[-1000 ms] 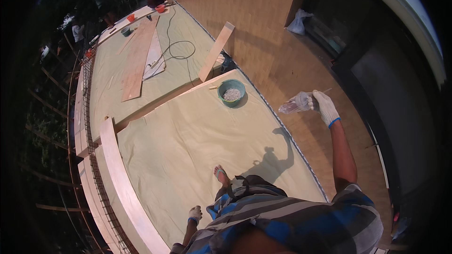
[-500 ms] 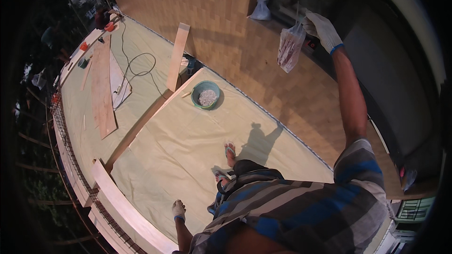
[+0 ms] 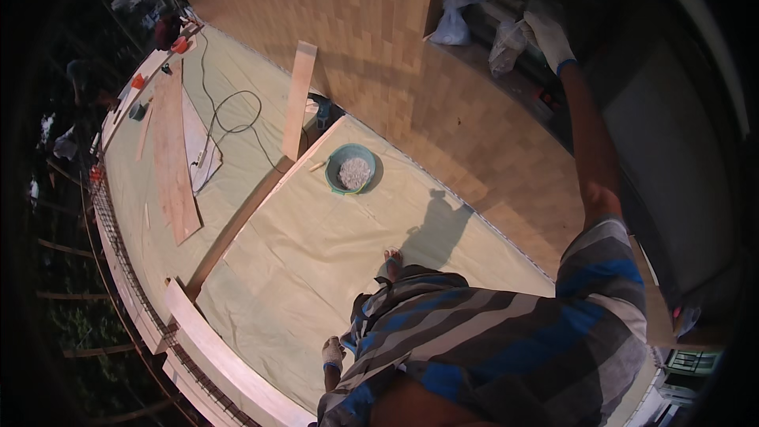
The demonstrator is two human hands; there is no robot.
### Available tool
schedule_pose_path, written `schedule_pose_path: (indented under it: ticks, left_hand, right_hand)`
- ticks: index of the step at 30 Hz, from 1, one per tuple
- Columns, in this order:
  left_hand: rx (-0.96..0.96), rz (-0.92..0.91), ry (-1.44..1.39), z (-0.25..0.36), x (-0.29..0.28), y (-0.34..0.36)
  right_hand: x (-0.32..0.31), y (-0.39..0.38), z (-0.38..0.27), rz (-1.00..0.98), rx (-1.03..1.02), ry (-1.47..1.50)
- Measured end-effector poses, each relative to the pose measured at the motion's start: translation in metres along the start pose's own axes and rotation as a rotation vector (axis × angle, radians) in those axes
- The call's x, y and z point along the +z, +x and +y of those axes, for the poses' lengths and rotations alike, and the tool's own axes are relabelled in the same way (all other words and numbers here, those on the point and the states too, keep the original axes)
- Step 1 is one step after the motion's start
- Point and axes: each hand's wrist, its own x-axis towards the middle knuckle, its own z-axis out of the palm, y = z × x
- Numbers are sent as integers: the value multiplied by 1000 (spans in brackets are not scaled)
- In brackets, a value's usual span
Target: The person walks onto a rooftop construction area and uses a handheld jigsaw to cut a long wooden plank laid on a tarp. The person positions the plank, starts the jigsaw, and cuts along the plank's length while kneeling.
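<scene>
My right hand (image 3: 547, 35), in a white knit glove with a blue cuff, is raised at the far right by a dark recessed ledge. Its fingers are closed on the top of a clear plastic bag (image 3: 506, 49), which is at the ledge; whether it rests there I cannot tell. A fuller whitish plastic bag (image 3: 454, 20) sits on the ledge to its left. My left hand (image 3: 333, 353), gloved too, hangs low beside my striped shirt, its fingers loosely bent and holding nothing I can see.
A green bucket (image 3: 350, 169) of pale, lumpy material stands on the sheeted floor (image 3: 285, 253). Left of it lie a long timber (image 3: 241, 217), plywood strips (image 3: 170, 150) and a looped cable (image 3: 237, 93). A board (image 3: 300, 101) leans near the wood-patterned wall (image 3: 356, 39). Rebar (image 3: 118, 245) edges the left side.
My right hand has moved the clear bag from in front of the wall to the ledge. My left hand has come closer to my body, and the view has shifted slightly.
</scene>
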Motion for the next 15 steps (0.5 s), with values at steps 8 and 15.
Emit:
schedule_pose_path:
  ticks: [8,15]
  left_hand:
    - [32,30,-145,49,8,14]
    - [-7,75,-32,66,-22,8]
  right_hand:
    - [25,2,40,30,19,-122]
    - [29,-25,24,34,193,-111]
